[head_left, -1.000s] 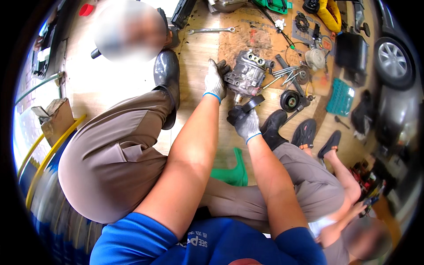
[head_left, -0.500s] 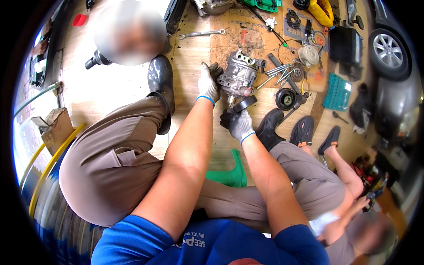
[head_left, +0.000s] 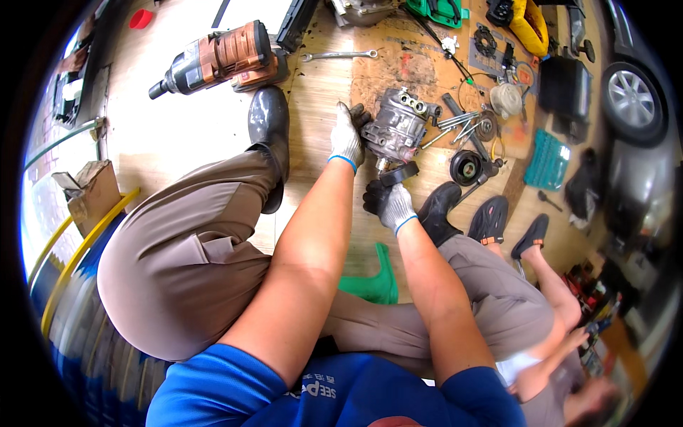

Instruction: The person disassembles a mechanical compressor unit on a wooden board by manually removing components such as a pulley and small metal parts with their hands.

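A silver metal compressor (head_left: 397, 124) rests on the cardboard in front of me, its shaft end facing me. My left hand (head_left: 346, 135), in a white glove with dark fingertips, is closed against the compressor's left side. In my right hand (head_left: 390, 203), gloved alike, is a black ring-shaped pulley (head_left: 400, 174). The pulley is right at the shaft end; whether it sits on the shaft I cannot tell. Just right of it lies another black round pulley (head_left: 465, 168) beside a hammer-like tool (head_left: 489, 169). Several long bolts (head_left: 459, 124) lie right of the compressor.
An orange-and-black impact wrench (head_left: 220, 62) lies at the far left, near a combination wrench (head_left: 340, 55). A green plastic stool (head_left: 377, 277) is beneath me. Another person's shoes (head_left: 489, 219) stand at the right, near a teal tool tray (head_left: 546, 158). A car wheel (head_left: 632, 96) is beyond.
The pulley in my right hand has come closer to the compressor's shaft end. My left hand stays at the compressor. The whole view has shifted slightly.
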The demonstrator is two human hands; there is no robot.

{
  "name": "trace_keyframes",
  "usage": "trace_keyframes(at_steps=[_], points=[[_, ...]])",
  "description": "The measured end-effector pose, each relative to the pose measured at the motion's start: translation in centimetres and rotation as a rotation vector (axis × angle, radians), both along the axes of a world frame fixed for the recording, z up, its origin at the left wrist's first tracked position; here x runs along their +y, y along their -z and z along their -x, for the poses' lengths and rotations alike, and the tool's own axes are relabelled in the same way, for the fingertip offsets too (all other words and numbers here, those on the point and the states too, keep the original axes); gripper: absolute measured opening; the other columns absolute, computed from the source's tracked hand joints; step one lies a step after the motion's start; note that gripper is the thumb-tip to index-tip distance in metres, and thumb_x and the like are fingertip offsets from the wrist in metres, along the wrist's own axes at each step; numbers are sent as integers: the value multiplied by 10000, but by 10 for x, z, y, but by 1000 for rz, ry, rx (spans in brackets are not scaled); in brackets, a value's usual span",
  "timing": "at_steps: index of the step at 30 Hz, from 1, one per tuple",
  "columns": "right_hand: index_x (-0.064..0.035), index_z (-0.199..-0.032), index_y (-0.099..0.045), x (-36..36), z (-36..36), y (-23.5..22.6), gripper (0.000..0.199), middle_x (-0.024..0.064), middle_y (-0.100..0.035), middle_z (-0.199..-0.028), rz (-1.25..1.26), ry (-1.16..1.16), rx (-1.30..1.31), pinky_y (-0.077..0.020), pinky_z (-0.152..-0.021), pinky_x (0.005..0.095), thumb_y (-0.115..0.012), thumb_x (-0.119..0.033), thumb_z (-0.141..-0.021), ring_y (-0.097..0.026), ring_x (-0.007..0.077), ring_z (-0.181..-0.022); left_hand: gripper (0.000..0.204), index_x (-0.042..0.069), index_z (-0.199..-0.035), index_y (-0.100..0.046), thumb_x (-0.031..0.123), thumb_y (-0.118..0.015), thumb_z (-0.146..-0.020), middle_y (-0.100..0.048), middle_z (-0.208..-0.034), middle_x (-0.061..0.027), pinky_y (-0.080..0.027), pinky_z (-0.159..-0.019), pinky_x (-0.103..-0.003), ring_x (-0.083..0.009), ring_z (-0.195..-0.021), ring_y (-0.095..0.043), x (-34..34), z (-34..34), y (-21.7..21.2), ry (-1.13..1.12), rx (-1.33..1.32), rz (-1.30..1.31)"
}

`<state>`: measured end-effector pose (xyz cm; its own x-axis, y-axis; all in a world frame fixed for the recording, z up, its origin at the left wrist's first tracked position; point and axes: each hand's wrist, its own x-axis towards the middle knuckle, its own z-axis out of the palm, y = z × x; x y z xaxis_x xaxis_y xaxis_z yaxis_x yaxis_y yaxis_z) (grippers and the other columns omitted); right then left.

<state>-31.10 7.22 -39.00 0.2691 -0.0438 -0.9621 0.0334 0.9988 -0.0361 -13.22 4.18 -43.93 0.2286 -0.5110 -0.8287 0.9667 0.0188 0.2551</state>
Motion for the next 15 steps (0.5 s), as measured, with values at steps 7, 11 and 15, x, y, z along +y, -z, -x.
trace_keyframes(at_steps=[7,11,15], points=[[-140,-972,-660,-8,26,17,339,57,-652,-756,117,-73,192,-470,-527,400,-476,-421,-1018,-594,241,-587,897,11,-1541,-333,720,-269,-994,-402,-1538,-271,-313,-1175,-524,-395,-1404,-409,-4,5,3,51,-17,57],[-135,-1017,-671,-11,13,-2,355,65,-669,-782,167,-121,262,-489,-537,416,-480,-434,-1017,-608,252,-592,891,10,-1538,-337,715,-271,-997,-397,-1542,-270,-312,-1176,-525,-392,-1404,-412,-1,2,9,36,-16,49],[-124,-1000,-669,-16,21,-6,369,71,-660,-769,181,-135,296,-487,-529,409,-482,-441,-1019,-605,248,-584,877,9,-1524,-364,708,-282,-1000,-430,-1518,-269,-330,-1162,-526,-391,-1382,-436,-4,5,6,25,-4,29]])
